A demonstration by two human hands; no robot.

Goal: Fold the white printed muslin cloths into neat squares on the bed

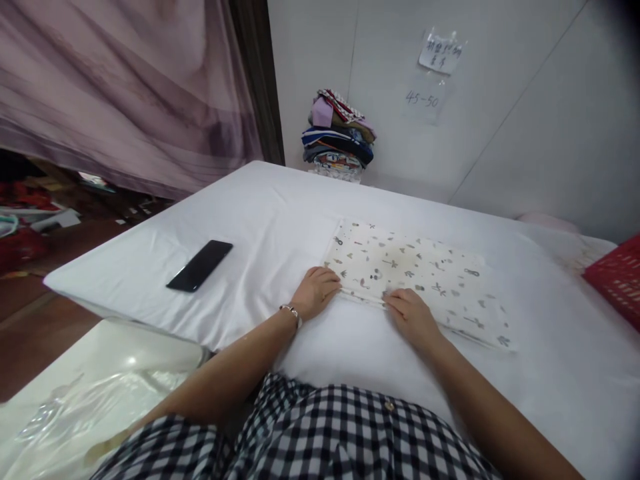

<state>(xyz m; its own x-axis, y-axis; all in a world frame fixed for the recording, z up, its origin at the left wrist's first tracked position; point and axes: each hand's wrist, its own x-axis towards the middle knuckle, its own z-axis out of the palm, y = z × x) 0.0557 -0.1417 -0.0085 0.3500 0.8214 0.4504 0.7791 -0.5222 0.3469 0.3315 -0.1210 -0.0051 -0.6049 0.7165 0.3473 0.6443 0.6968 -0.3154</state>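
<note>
Folded cloth (410, 263) on the desk (270, 210) is being pinched at the near edge by the right hand (413, 317), its corner being touched by the left hand (315, 293) (clamping can't be told), the rest lying just beyond both, likely light, limp, best gripped through all layers.

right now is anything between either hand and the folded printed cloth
Nothing visible: the left hand and right hand both meet the near edge of the folded printed cloth. The black smartphone lies apart, off to the left, not in between.
</note>
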